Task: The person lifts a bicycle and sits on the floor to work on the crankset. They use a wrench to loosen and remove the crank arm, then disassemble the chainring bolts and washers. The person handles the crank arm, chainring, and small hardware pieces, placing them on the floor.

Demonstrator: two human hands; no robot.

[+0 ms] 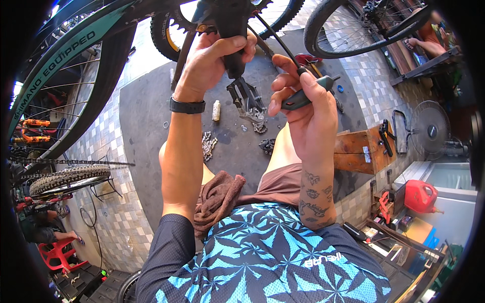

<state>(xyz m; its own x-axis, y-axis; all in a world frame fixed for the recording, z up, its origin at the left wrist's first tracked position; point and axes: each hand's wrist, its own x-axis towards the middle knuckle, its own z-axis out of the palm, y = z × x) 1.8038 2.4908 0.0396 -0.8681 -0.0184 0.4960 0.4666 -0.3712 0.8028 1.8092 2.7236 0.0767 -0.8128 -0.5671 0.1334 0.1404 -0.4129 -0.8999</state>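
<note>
My left hand (214,60) wears a black wristband and is raised to the bicycle above me. Its fingers are wrapped around a thick black tube (234,63) that comes down from the frame. To the right, my right hand (303,93) grips a grey-green handled tool (308,95), thumb pressed along it. A thin black rod (278,39) slants from the bicycle toward this hand; whether it belongs to the tool I cannot tell. Below the tube is a dark forked part (245,96) with silvery metal pieces (255,117).
On the dark mat (146,96) are a small pale bottle (216,110) and a heap of small metal parts (208,145). A brown cloth (220,199) lies over my lap. At right stand a wooden box (358,149), a fan (430,129) and a red fuel can (421,196). Bicycle wheels (364,30) surround me.
</note>
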